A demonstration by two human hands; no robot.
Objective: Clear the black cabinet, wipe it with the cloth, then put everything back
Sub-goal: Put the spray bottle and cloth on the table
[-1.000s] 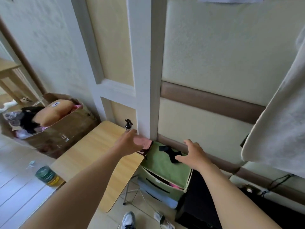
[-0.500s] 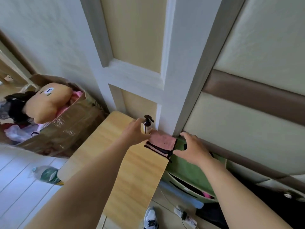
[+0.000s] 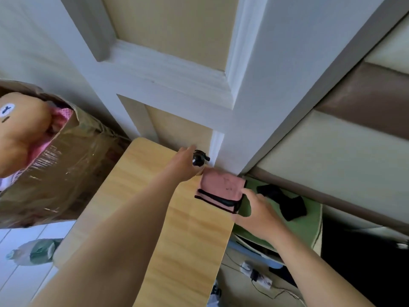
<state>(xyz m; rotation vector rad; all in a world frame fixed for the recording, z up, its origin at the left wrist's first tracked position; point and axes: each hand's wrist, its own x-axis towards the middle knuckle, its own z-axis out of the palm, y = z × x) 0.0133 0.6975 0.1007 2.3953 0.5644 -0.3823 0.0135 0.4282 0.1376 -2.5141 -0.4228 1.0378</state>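
A folded pink cloth point(image 3: 221, 185) with black trim lies on the far right corner of a light wooden table point(image 3: 181, 240). My right hand point(image 3: 259, 211) pinches the cloth's right edge, thumb on top and fingers below. Just left of the cloth stands a small spray bottle point(image 3: 199, 159) with a black head, close to the white door frame. My left hand point(image 3: 184, 167) wraps around its body, so only the head shows. The black cabinet point(image 3: 365, 258) is a dark block at the lower right.
A green fabric storage box point(image 3: 309, 227) with a black item point(image 3: 285, 202) on its lid stands between table and cabinet. A taped cardboard box point(image 3: 55, 178) holding a plush toy point(image 3: 20, 134) sits left. A plastic bottle point(image 3: 35, 251) and a power strip point(image 3: 256, 275) lie on the floor.
My right hand moved left from the green box lid to the pink cloth's edge. My left hand went from the cloth to the spray bottle. The view came closer.
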